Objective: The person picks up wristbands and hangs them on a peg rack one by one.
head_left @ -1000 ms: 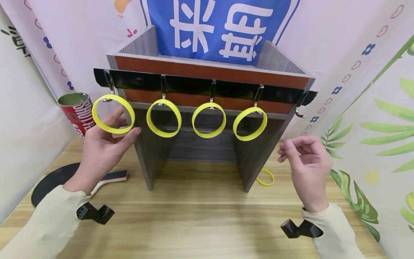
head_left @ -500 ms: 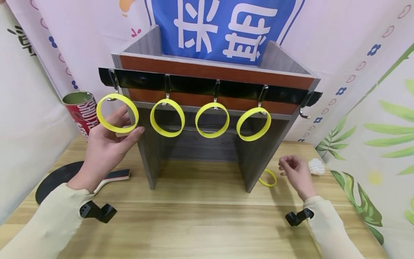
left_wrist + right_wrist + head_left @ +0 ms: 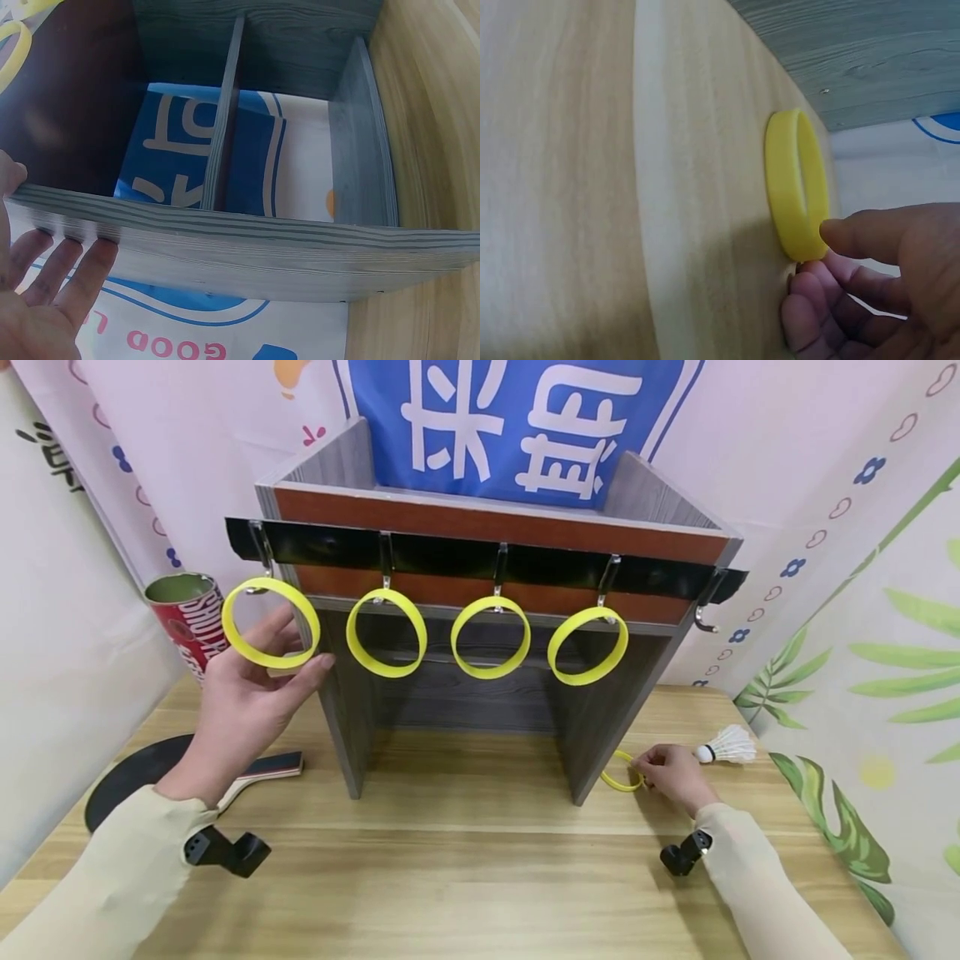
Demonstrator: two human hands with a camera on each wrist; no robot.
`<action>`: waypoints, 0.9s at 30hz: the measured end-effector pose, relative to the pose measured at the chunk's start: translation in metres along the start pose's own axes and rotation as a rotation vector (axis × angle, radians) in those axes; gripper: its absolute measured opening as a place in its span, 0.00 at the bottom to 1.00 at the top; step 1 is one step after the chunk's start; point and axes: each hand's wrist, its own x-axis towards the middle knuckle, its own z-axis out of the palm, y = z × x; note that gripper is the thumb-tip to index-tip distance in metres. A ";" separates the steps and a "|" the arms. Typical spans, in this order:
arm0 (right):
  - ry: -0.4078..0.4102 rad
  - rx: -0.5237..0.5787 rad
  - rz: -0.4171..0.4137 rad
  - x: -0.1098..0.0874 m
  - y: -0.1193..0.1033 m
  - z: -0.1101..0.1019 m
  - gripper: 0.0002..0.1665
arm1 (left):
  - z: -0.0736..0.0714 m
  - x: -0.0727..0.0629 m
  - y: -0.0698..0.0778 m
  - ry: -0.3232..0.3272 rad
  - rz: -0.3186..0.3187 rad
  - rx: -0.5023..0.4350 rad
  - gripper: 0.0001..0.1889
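My left hand (image 3: 243, 702) holds the left side panel of a grey wooden shelf (image 3: 342, 718). In the left wrist view the thumb lies at the panel's edge and the fingers (image 3: 91, 279) press its outer face. On the table to the right of the shelf, my right hand (image 3: 675, 775) pinches the near edge of a yellow silicone wristband (image 3: 606, 778). The right wrist view has the thumb at the inside of this band (image 3: 784, 180), fingers at its outside. Several similar wristbands (image 3: 491, 672) hang from hooks on a black rail (image 3: 442, 545) across the shelf's front.
The rail's rightmost hook (image 3: 703, 620) bears nothing. Right of my right hand lies a shuttlecock (image 3: 729, 746). On the left are a table tennis bat (image 3: 135, 781) and a red can (image 3: 191, 618). Printed cloths (image 3: 825, 527) line the sides and back of the wooden table (image 3: 465, 877).
My right hand has come down from beside the rail's right end to the wristband on the table and taken its edge. The left hand has kept its place on the panel.
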 end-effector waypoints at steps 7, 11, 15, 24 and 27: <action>0.018 0.002 0.007 0.002 0.003 0.000 0.12 | 0.001 0.000 -0.001 0.002 -0.001 -0.008 0.34; 0.028 0.008 0.007 0.002 0.004 -0.001 0.12 | 0.001 0.001 -0.001 0.003 -0.005 -0.017 0.35; 0.043 0.064 0.002 0.002 0.003 -0.004 0.12 | 0.000 0.000 -0.001 -0.001 -0.011 -0.023 0.34; 0.031 0.230 0.006 0.001 0.011 -0.009 0.13 | 0.000 0.000 0.000 0.000 -0.006 -0.022 0.34; 0.002 0.296 0.023 0.001 0.014 -0.009 0.16 | -0.001 0.000 0.000 -0.001 -0.008 -0.014 0.33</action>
